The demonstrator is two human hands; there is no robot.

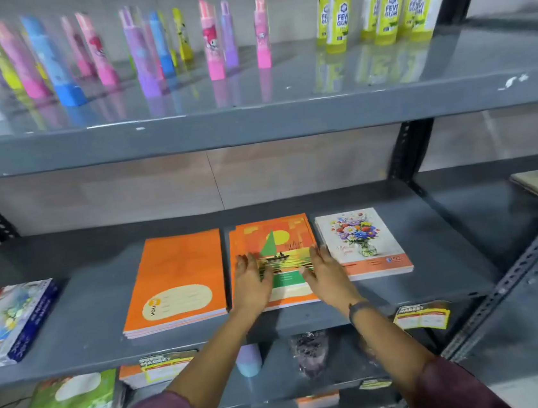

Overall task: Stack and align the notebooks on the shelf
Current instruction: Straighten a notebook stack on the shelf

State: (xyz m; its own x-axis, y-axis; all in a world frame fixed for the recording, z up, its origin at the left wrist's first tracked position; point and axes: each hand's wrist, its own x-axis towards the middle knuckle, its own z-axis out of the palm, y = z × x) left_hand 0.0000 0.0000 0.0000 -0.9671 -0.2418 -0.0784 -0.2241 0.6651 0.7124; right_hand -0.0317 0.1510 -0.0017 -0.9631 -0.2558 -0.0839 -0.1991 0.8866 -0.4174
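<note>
Three notebook stacks lie side by side on the middle grey shelf point(80, 292). The left stack point(175, 275) has plain orange covers. The middle stack point(274, 236) shows a sailboat at sunset, and its upper copies sit slightly askew. The right stack point(362, 243) has a flower-vase cover. My left hand point(252, 281) rests flat on the left side of the sailboat stack, fingers spread. My right hand point(327, 272) lies flat on its right side, close to the flower stack. Neither hand is closed around anything.
A blue-edged paper pack point(12, 320) sits at the shelf's left end. The shelf above holds several coloured tubes point(102, 51) and yellow gum bottles point(385, 2). More notebooks point(69, 404) lie on the shelf below. A black upright point(406, 154) bounds the bay on the right.
</note>
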